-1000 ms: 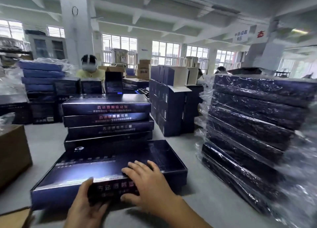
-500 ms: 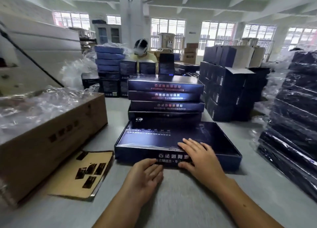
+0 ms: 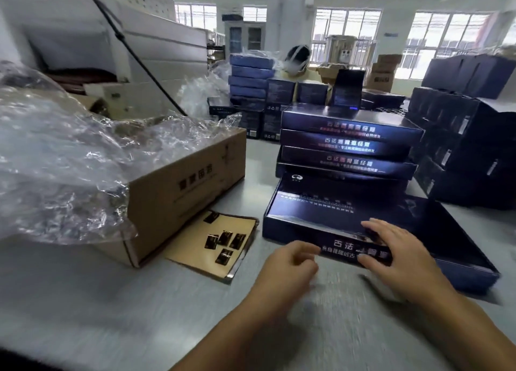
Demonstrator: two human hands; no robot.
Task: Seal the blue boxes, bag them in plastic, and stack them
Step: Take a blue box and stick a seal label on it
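Observation:
A flat dark blue box [image 3: 329, 211] lies on the grey table [image 3: 139, 309] in front of me. My right hand [image 3: 396, 256] rests flat on the box's near edge, fingers spread over the printed front side. My left hand [image 3: 287, 267] hovers just off the box's near left corner with loosely curled fingers, holding nothing. Behind the box stands a stack of several more blue boxes [image 3: 349, 144]. A sticker sheet [image 3: 215, 242] with several dark gold-edged stickers lies to the left of the box.
A brown carton [image 3: 184, 186] filled with clear plastic bags [image 3: 55, 158] stands at the left. Taller stacks of dark boxes [image 3: 469, 136] rise at the right, and bagged blue boxes [image 3: 250, 77] at the back. A person with a headset [image 3: 297, 58] sits across the table.
The view has swung left, bringing the carton and sticker sheet into fuller view. My left hand has slid off the box onto the table side and curled loosely. My right hand stays on the box's edge.

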